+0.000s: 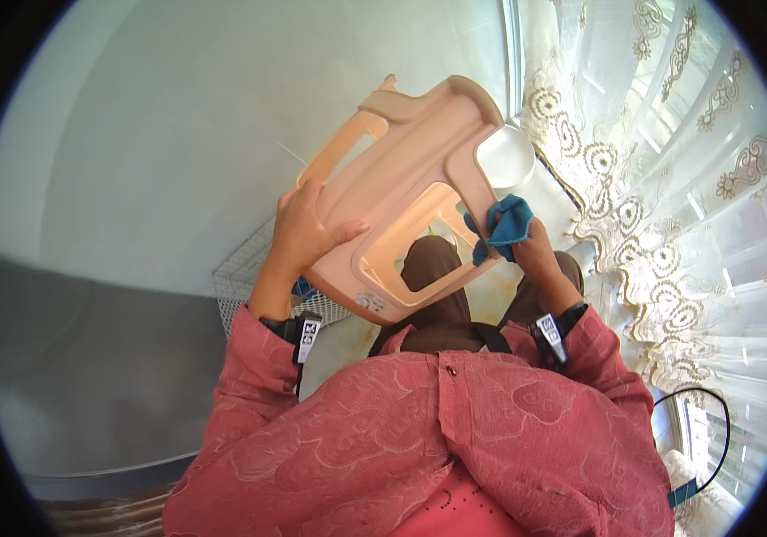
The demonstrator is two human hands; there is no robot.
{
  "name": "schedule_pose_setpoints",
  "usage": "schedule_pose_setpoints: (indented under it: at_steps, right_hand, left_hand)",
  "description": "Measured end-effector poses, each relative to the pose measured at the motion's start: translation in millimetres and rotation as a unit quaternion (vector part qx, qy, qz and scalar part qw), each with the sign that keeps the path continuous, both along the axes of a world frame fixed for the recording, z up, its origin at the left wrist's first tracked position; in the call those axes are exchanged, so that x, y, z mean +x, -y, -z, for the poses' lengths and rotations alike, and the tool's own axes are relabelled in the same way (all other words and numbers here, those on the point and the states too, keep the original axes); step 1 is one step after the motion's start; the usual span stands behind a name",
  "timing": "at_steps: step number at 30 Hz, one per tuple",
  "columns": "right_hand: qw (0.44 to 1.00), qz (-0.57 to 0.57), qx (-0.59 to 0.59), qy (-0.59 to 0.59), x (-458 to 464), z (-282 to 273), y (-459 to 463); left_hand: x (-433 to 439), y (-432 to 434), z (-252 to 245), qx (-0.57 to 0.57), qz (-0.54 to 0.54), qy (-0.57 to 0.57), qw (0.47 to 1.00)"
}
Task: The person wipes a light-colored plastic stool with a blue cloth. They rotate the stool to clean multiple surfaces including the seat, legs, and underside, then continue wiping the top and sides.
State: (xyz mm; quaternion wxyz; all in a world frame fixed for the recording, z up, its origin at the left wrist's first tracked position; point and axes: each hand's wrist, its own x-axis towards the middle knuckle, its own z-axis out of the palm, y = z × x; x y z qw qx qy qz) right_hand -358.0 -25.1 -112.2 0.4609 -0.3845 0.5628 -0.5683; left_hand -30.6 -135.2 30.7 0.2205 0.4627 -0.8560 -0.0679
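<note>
A pink plastic frame (383,181) with large side openings, perhaps part of a shelf or stool, is held tilted above the person's knees. My left hand (316,225) grips its left part, the thumb lying across the flat pink panel. In my right hand is a blue cloth (510,220), wrapped around the right edge of the frame beside the larger opening; parts of the cloth show through that opening. The fingers of my right hand (532,250) are mostly hidden by the cloth.
A white wire basket (242,275) with something blue inside stands at the left, partly behind the frame. A round white bowl or basin (508,158) is beyond the frame, near the wall. Sheer embroidered curtains (665,168) hang along the right. A black cable (727,429) loops at the lower right.
</note>
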Motion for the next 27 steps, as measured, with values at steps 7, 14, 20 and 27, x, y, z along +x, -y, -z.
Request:
schedule_pose_setpoints:
  at_steps: [7, 14, 20, 27]
  right_hand:
    - [0.971, 0.036, -0.210, -0.108, -21.5, -119.3, 44.4]
    - [0.834, -0.030, -0.178, -0.521, -12.1, -191.6, 66.6]
    - [0.836, -0.085, -0.256, -0.478, -3.7, -175.2, 69.5]
    - [0.847, -0.087, -0.224, -0.474, 2.6, -192.2, 63.5]
  left_hand:
    - [10.8, -17.7, 33.5, 0.216, 0.005, -0.338, 0.916]
    - [2.5, -52.9, 53.6, 0.350, 0.051, -0.171, 0.920]
    - [4.9, -28.4, -37.9, -0.214, 0.063, -0.135, 0.965]
    - [-34.3, 31.2, -78.3, -0.051, 0.082, -0.164, 0.982]
